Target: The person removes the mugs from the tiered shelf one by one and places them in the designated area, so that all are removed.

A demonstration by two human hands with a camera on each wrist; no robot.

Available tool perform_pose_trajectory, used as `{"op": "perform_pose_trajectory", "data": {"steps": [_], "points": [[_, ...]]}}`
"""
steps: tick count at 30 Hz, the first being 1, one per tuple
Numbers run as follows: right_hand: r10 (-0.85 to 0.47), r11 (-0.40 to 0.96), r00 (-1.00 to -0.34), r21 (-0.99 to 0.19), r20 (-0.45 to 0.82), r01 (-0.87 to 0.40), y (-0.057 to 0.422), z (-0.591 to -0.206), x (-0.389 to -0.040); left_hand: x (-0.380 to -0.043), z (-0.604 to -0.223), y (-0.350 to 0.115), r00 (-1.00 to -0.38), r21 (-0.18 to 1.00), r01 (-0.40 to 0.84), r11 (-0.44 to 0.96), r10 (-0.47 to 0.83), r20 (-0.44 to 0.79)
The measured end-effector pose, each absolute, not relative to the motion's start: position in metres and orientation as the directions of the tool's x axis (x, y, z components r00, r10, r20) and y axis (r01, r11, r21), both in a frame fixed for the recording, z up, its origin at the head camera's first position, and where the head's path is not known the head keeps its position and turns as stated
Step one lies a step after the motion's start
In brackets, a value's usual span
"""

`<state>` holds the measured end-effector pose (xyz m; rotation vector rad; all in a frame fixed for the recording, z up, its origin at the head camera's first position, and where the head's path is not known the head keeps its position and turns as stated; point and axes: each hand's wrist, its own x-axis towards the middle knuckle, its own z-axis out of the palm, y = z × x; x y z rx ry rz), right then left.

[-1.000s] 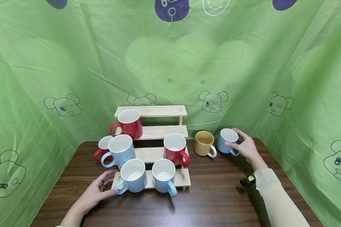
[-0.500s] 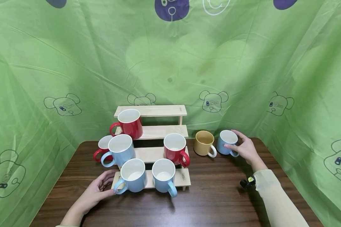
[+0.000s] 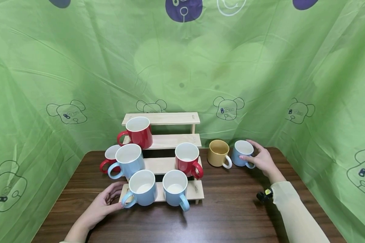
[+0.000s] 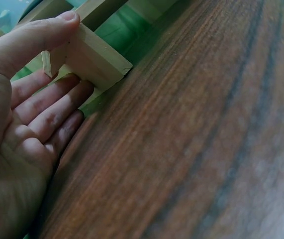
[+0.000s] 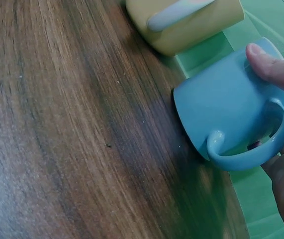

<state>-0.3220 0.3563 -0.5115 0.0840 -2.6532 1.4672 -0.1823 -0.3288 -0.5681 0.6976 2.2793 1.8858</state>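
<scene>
Four glossy light-blue cylindrical mugs (image 3: 133, 167) (image 3: 146, 196) (image 3: 172, 195) (image 3: 238, 158), three glossy red cylindrical mugs (image 3: 143, 137) (image 3: 185, 166) (image 3: 109, 159) and one mustard-yellow, white-handled cylindrical mug (image 3: 214, 159), eight in all, share one brown wood-grain table (image 3: 228, 212) with one pale wooden four-shelf rack (image 3: 159, 165). One person's two bare hands (image 3: 101, 204) (image 3: 264, 161), one left and one right, are at work.

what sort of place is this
Probably a staged recording booth rather than a real kitchen: a green printed cloth hangs on the sides in view around a wooden table, and mugs stand on a small stepped wooden rack.
</scene>
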Motion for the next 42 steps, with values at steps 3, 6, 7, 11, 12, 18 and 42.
{"op": "perform_pose_trajectory", "data": {"steps": [3, 6, 7, 11, 12, 18, 42], "points": [[-0.003, 0.532, -0.995, -0.842, 0.103, -0.089, 0.357, -0.514, -0.321, -0.182, -0.568, -0.329, -0.894, 0.953, 0.272, 0.133, 0.402, 0.199], [-0.011, 0.512, -0.996, -0.855, 0.088, -0.082, 0.357, -0.515, -0.321, -0.182, -0.568, -0.329, -0.903, 0.956, 0.254, 0.148, 0.391, 0.18], [-0.015, 0.503, -0.996, -0.861, 0.083, -0.079, 0.357, -0.515, -0.322, -0.182, -0.567, -0.329, -0.906, 0.957, 0.247, 0.153, 0.386, 0.172], [-0.026, 0.494, -0.998, -0.867, 0.065, -0.069, 0.358, -0.515, -0.322, -0.182, -0.567, -0.329, -0.912, 0.958, 0.236, 0.163, 0.377, 0.16], [-0.028, 0.495, -0.998, -0.866, 0.059, -0.065, 0.359, -0.515, -0.322, -0.182, -0.567, -0.329, -0.91, 0.957, 0.241, 0.16, 0.381, 0.165], [-0.035, 0.484, -0.999, -0.873, 0.04, -0.052, 0.358, -0.514, -0.322, -0.183, -0.568, -0.329, -0.892, 0.953, 0.272, 0.136, 0.407, 0.197], [0.019, 0.636, -0.81, -0.633, 0.585, -0.442, 0.317, -0.467, -0.295, -0.18, -0.565, -0.328, -0.924, 0.958, 0.214, 0.189, 0.357, 0.136]]}}
